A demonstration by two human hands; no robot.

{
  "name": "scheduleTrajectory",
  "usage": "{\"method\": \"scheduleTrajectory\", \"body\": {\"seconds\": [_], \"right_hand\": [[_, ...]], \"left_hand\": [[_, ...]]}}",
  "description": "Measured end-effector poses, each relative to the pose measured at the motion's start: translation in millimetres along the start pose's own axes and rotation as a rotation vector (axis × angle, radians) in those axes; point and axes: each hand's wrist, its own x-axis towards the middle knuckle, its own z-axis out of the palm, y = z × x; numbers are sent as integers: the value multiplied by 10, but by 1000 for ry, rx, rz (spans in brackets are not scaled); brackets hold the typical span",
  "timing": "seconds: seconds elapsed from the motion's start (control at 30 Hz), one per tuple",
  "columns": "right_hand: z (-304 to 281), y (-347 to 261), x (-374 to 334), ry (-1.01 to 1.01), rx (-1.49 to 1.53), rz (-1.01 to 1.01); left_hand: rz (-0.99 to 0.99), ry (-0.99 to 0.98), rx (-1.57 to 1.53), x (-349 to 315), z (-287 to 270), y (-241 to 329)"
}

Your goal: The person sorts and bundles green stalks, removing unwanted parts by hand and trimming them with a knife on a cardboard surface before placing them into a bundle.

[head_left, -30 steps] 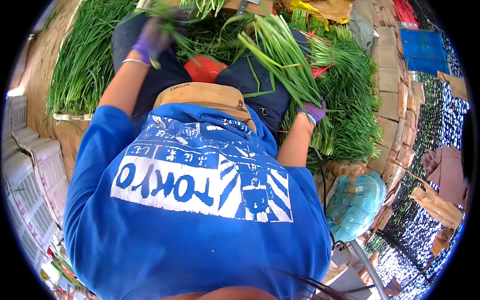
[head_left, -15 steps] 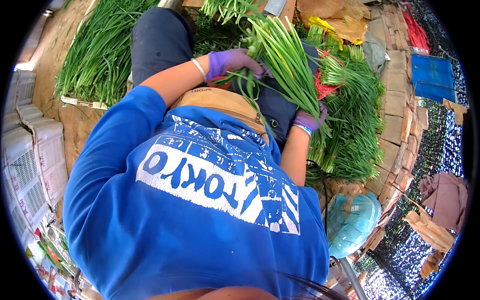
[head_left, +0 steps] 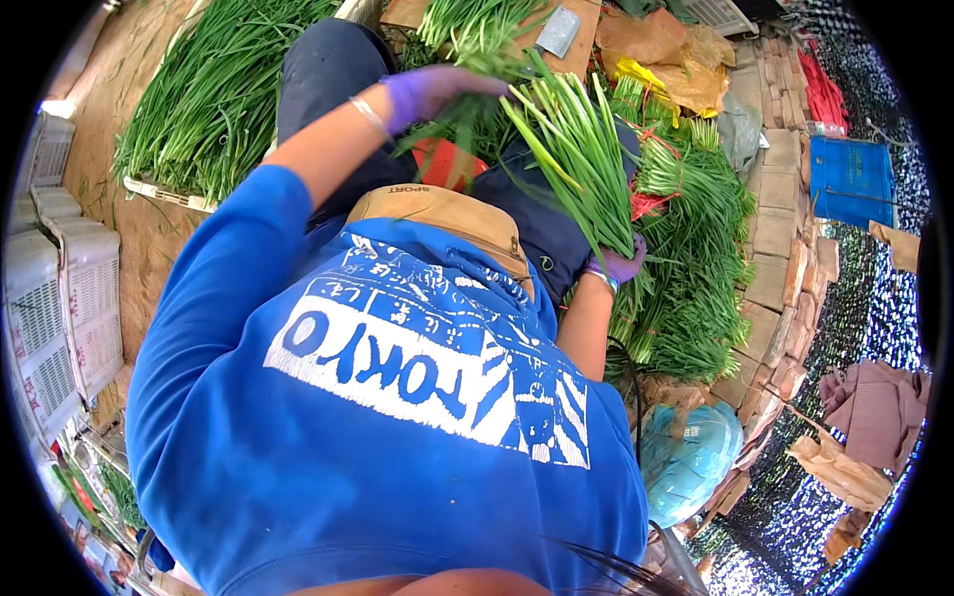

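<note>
My right hand [head_left: 621,263], in a purple glove, is closed round the leafy end of a bunch of garlic chives [head_left: 574,149]. The bunch rests slantwise over my right thigh, its pale stem ends pointing up and away. My left hand [head_left: 437,94], gloved in purple too, is smeared by motion left of those stem ends, so its fingers are unclear. Blurred green leaves show just below it. Beyond the hands, more chives [head_left: 472,35] lie on a wooden board [head_left: 571,55] beside a flat metal blade [head_left: 558,32].
A crate [head_left: 164,194] heaped with long chives stands at the left. On the right, bundles tied with red bands [head_left: 696,238] are piled by a brick edge [head_left: 770,248]. A red thing [head_left: 442,164] shows between my legs. A blue plastic bag [head_left: 691,457] lies near my right elbow.
My left hand has moved left and away from the bunch, drawing off from its stems. The right hand keeps its hold, and the bunch now lies lower in view.
</note>
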Motion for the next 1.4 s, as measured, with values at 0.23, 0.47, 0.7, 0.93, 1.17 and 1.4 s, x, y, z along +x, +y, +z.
{"method": "scheduleTrajectory", "body": {"seconds": [0.23, 0.47, 0.7, 0.93, 1.17, 1.4], "right_hand": [[-87, -75, 39, -62, 65, -17], [-75, 29, 65, -71, 4, 8], [-278, 4, 298, -269, 81, 107], [-180, -31, 132, 56, -212, 36], [-101, 31, 42, -182, -98, 87], [-242, 21, 127, -169, -44, -10]], "left_hand": [[-158, 240, 223, 465, 433, -392], [-46, 547, -56, -120, -394, -121], [-202, -95, -700, 331, 231, -486], [-138, -399, -735, 145, 343, -507], [-137, 30, -123, 145, 619, -238], [-154, 269, -145, 244, 293, -514]]}}
